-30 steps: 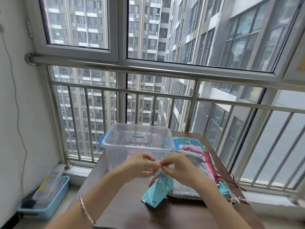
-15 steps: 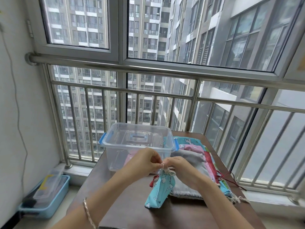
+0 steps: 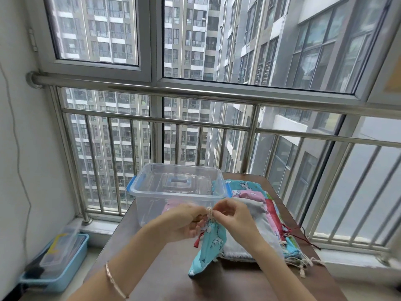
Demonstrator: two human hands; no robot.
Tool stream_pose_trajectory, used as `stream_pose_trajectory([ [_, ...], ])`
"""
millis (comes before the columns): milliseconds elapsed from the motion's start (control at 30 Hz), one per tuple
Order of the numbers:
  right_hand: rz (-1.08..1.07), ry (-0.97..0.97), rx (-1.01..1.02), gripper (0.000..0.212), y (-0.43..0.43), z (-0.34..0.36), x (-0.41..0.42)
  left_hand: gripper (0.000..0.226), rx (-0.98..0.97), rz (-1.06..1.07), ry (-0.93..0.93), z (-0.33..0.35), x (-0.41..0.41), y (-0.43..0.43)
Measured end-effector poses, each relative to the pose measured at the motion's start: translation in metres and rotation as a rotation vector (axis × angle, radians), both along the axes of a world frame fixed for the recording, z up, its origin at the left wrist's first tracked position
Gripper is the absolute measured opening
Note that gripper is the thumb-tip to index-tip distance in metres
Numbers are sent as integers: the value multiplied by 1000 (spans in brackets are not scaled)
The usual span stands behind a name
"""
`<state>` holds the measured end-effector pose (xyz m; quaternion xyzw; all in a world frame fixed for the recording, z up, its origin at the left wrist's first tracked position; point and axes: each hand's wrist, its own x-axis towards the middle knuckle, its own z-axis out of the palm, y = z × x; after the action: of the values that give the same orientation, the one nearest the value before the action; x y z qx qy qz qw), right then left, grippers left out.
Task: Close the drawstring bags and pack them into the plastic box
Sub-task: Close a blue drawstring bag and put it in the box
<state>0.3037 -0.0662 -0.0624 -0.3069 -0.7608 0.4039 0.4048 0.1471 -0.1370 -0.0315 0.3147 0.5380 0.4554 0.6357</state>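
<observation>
One brown table (image 3: 160, 276) stands against a railed window (image 3: 155, 80) (tower blocks beyond). At its far edge a clear plastic box (image 3: 152, 192) holds a pink bag (image 3: 171, 206); flat bags (image 3: 263, 216) lie stacked along the right edge. Left hand (image 3: 184, 222) and right hand (image 3: 235, 216), fingers curled, pinch the cord (image 3: 210, 212) of a turquoise bag (image 3: 211, 246) mid-table.

No text, label, brand, number or sign can be read anywhere in view.
</observation>
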Motion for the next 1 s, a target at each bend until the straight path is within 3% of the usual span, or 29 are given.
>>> stream_pose_trajectory([
  [133,-35,-12,85,2,-1,0,-1,9,15,20,-52,-1,2,-3],
  [367,46,31,-82,8,2,5,7,16,129,-21,86,-4,-2,-4],
  [533,31,-127,19,3,9,-1,13,21,176,31,338,-6,-3,-2],
  [633,-8,-296,128,3,20,2,29,11,198,79,326,-10,-10,-3],
  [700,39,-327,87,2,18,8,34,10,191,47,305,-11,-10,-5],
  [767,155,-358,0,25,9,13,29,14,188,8,254,-12,-6,-5],
  [833,214,-471,40,44,2,15,22,18,204,-21,172,-11,-2,-5],
  [933,180,-475,171,19,5,26,12,16,245,23,133,-2,-4,-5],
  [1000,166,-371,125,11,13,45,8,17,298,104,170,9,-12,-6],
])
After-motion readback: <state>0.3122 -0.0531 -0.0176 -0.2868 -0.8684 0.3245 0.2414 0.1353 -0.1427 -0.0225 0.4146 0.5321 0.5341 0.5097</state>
